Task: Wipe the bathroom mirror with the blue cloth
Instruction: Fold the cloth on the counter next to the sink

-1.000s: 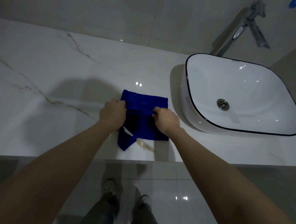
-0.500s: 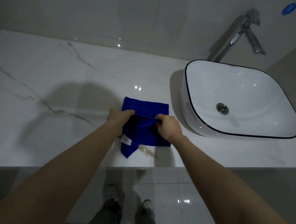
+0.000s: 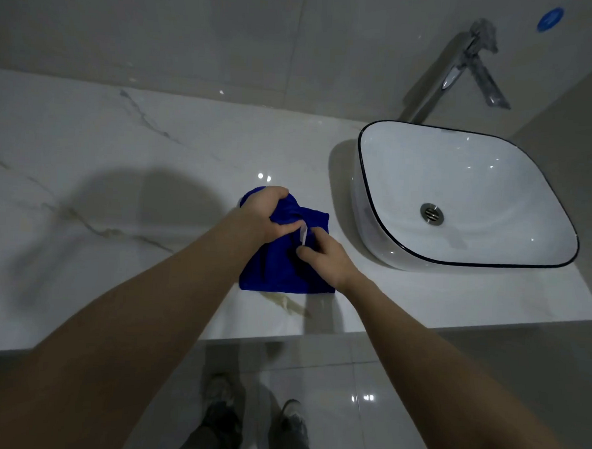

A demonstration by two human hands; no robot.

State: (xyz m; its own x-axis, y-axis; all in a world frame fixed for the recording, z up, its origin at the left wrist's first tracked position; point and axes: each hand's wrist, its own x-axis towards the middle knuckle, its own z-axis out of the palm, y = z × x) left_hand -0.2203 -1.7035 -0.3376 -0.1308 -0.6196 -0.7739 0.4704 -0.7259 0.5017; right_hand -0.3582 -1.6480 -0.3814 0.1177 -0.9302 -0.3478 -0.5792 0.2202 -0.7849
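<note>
Blue cloth (image 3: 278, 271) is seen on a white marble surface (image 3: 118, 180), just left of a white basin (image 3: 460, 198) and near the front edge. Its far end is gathered up and gripped in the left hand (image 3: 267, 212), whose fingers are curled round the bunched fabric. Its middle is pinched by the right hand (image 3: 323, 256) beside a small white label (image 3: 303, 235) (probably a care tag).

The near half lies flat on the surface, with its straight hem parallel to the front edge. The long axis is judged to run away from the person, from the near hem to the raised far end, leaning slightly left.

The step in hand appears to be gathering the cloth for lifting. It would be done well if the fabric were bundled into a firm pad with the label tucked inside, so that only soft pile meets the glass and no loose corner is left trailing. The mirror is not in view; a tap (image 3: 443, 77) is seen behind the basin.
</note>
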